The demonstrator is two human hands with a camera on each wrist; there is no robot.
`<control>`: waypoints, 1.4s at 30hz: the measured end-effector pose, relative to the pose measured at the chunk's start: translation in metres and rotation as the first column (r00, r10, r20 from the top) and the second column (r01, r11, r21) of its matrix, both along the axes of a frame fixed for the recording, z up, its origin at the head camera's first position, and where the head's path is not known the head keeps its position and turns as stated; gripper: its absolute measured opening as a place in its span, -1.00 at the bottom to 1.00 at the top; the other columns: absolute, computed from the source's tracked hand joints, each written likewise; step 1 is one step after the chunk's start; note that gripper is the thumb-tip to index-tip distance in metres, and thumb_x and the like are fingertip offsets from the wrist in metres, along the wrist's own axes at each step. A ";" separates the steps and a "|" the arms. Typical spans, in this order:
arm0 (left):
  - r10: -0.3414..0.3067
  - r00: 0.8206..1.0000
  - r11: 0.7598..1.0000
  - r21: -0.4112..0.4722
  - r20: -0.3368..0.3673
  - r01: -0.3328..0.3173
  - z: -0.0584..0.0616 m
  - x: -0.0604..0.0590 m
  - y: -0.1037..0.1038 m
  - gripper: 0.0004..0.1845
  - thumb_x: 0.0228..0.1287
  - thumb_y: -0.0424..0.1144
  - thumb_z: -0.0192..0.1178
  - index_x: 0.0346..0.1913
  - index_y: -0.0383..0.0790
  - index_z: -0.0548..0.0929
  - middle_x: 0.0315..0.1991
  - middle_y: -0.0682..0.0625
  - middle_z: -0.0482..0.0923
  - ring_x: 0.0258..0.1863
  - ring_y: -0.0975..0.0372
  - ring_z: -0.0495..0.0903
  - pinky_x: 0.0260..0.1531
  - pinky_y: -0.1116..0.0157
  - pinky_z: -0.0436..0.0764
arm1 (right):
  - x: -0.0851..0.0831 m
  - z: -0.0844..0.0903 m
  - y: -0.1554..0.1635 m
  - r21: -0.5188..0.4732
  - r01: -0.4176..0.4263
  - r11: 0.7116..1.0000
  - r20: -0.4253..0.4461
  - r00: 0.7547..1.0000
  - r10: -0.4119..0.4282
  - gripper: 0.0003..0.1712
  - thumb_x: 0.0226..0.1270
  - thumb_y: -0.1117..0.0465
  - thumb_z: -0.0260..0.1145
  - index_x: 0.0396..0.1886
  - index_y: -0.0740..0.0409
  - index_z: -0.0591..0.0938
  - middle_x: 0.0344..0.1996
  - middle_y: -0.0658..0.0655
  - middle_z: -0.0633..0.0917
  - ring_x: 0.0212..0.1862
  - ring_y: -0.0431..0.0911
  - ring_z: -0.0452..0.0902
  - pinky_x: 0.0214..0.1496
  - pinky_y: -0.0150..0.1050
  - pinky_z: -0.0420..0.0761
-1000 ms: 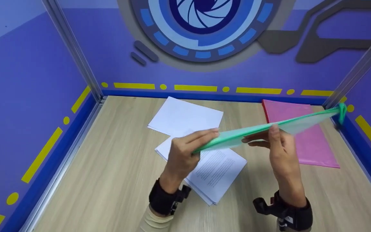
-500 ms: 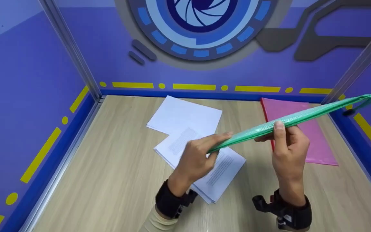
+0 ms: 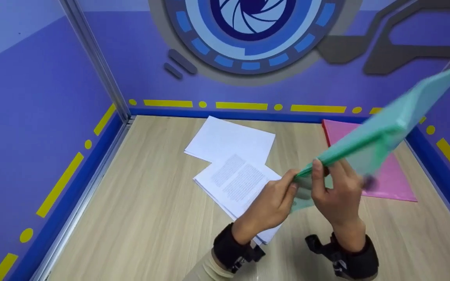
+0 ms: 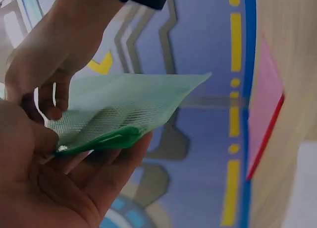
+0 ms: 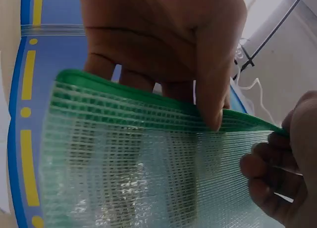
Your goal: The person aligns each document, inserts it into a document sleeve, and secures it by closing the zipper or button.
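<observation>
Green mesh pouch (image 3: pixel 381 128) was held in mid-air above the wooden table (image 3: pixel 150 218), w/ both hands clamped on its near lower corner. Left hand (image 3: pixel 274 203) pinched the corner tip betw. thumb and fingers; right hand (image 3: pixel 338 191) gripped the green-bound edge just beside it, thumb on top, fingers curled under. Wrist views confirmed both pinches on the bound edge (image 5: pixel 148 96), (image 4: pixel 99 139). Long axis ran from the hands up and away to the person's right, far end raised toward the right wall; that end was blurred. Pouch thus lay up-right of both hands, the right hand nearer to its bulk, the left at its extreme corner. Beneath and left of the hands lay printed sheets (image 3: pixel 236 181), w/ a blank sheet (image 3: pixel 229 138) behind them; a pink folder (image 3: pixel 389 179) lay flat under the raised pouch, well apart from it.
</observation>
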State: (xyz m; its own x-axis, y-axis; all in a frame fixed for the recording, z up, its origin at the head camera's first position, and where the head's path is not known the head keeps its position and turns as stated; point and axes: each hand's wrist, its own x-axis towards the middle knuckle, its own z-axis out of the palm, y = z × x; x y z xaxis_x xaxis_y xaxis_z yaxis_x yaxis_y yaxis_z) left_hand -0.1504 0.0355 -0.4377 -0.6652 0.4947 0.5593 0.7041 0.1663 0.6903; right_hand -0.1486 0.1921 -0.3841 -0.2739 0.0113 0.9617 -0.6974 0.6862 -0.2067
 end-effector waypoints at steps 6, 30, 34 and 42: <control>-0.132 0.834 0.979 0.203 0.536 0.025 -0.038 -0.008 0.035 -0.66 0.75 -0.28 -0.20 0.33 -0.15 0.51 -0.32 0.04 0.56 -0.44 0.35 0.63 -0.47 0.23 0.73 | -0.021 -0.025 0.026 0.335 -0.017 0.942 0.262 0.962 -0.076 -0.73 0.56 0.24 0.30 -0.42 0.19 0.52 -0.56 0.05 0.40 -0.65 -0.11 0.24 -0.63 -0.19 0.26; 0.460 0.878 0.743 -0.597 0.130 -0.301 -0.086 -0.042 0.058 -0.56 0.59 -0.01 0.21 -0.52 -0.10 0.66 -0.59 0.04 0.64 -0.58 0.16 0.67 -0.60 0.20 0.54 | -0.137 -0.148 0.079 0.001 -0.430 0.903 0.999 0.033 0.015 -0.58 0.66 0.15 0.19 -0.53 0.11 0.47 -0.61 -0.03 0.40 -0.51 -0.12 0.36 -0.36 -0.20 0.38; 0.547 0.829 0.579 -0.662 -0.117 -0.475 -0.084 -0.059 0.051 -0.69 0.51 0.04 0.30 -0.14 -0.14 0.82 -0.19 -0.05 0.73 -0.18 0.04 0.71 -0.31 0.09 0.67 | -0.139 -0.147 0.079 -0.033 -0.425 0.905 0.999 -0.018 0.028 -0.59 0.65 0.10 0.21 -0.49 0.15 0.53 -0.58 0.00 0.45 -0.48 -0.09 0.39 -0.36 -0.22 0.39; 0.395 0.878 0.451 -0.777 -0.269 -0.440 -0.097 -0.078 0.049 -0.09 0.38 0.45 0.18 0.50 -0.18 0.47 0.40 0.00 0.46 0.43 0.05 0.39 0.16 0.06 0.56 | -0.134 -0.153 0.077 -0.074 -0.401 0.913 0.997 -0.036 0.065 -0.60 0.59 0.12 0.24 -0.52 0.19 0.54 -0.62 0.01 0.48 -0.53 -0.10 0.38 -0.37 -0.23 0.40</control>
